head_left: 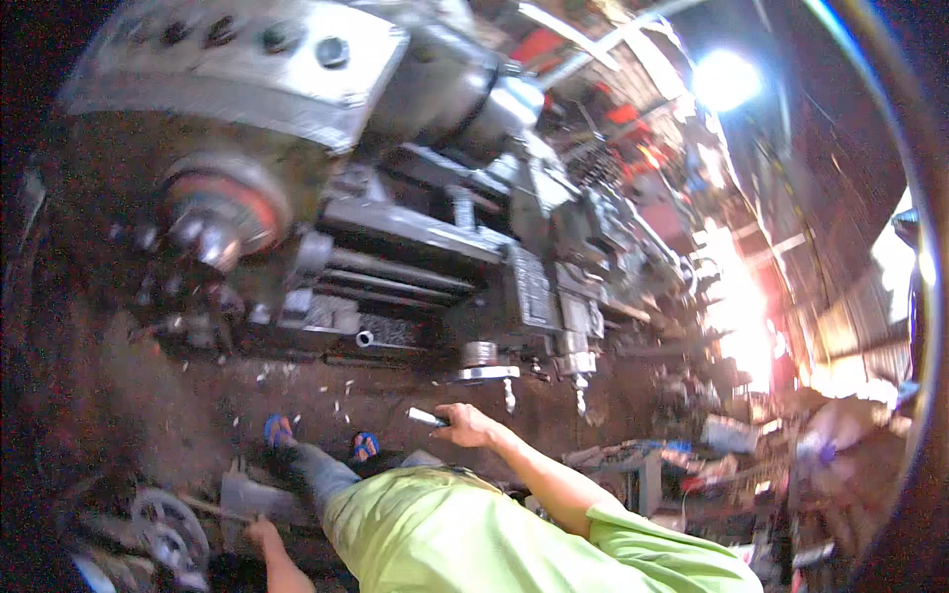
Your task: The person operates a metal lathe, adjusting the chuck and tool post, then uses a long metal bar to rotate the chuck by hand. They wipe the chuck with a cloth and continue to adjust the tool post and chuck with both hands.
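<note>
My right hand point(467, 425) is closed around a short bar-like piece point(425, 417), pale at its far end and dark close to my fingers. It is held out in front of my green shirt, over the floor and apart from the lathe point(435, 232). Low on the left is my left hand point(263, 535), small and blurred, with its fingers not clear. A thin light-brown rod point(213, 509) runs up to this hand; whether I grip it or it lies behind, I cannot tell.
The lathe's grey headstock point(227, 99) fills the upper left, and its handwheel point(484, 374) juts toward me. A spoked wheel point(170, 531) stands at lower left. Small pale scraps point(336, 405) lie on the brown floor. Cluttered parts and a bench point(643, 474) are at right.
</note>
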A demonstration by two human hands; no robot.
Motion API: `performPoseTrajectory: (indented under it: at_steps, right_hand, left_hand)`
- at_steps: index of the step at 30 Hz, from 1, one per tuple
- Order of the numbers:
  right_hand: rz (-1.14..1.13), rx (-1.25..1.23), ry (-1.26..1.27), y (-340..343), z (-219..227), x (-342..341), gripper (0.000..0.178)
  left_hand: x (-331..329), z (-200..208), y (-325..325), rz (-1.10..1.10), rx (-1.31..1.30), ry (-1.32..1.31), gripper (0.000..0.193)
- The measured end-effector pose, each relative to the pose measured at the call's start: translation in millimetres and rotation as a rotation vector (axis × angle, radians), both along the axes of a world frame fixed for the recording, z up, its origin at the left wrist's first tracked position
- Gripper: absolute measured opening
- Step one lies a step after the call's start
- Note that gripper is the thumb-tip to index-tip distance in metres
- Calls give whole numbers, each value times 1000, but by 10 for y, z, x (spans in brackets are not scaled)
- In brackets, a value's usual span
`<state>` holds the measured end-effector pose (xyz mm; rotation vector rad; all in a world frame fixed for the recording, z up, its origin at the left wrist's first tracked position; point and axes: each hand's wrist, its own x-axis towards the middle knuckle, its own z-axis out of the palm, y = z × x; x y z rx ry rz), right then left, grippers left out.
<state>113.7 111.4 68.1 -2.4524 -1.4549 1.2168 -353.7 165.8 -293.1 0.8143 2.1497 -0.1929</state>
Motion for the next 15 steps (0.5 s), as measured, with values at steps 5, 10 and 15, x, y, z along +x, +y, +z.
performPoseTrajectory:
  at_steps: [5,10,15]
  right_hand:
    - [-258,34,33,-200,-16,38,33]
    - [-476,247,-65,-408,50,291,33]
    - [-744,549,-250,-585,246,750,38]
  left_hand:
    - [-346,-255,126,419,129,-431,32]
    - [-293,72,185,731,195,-792,24]
    - [99,474,145,744,151,-872,32]
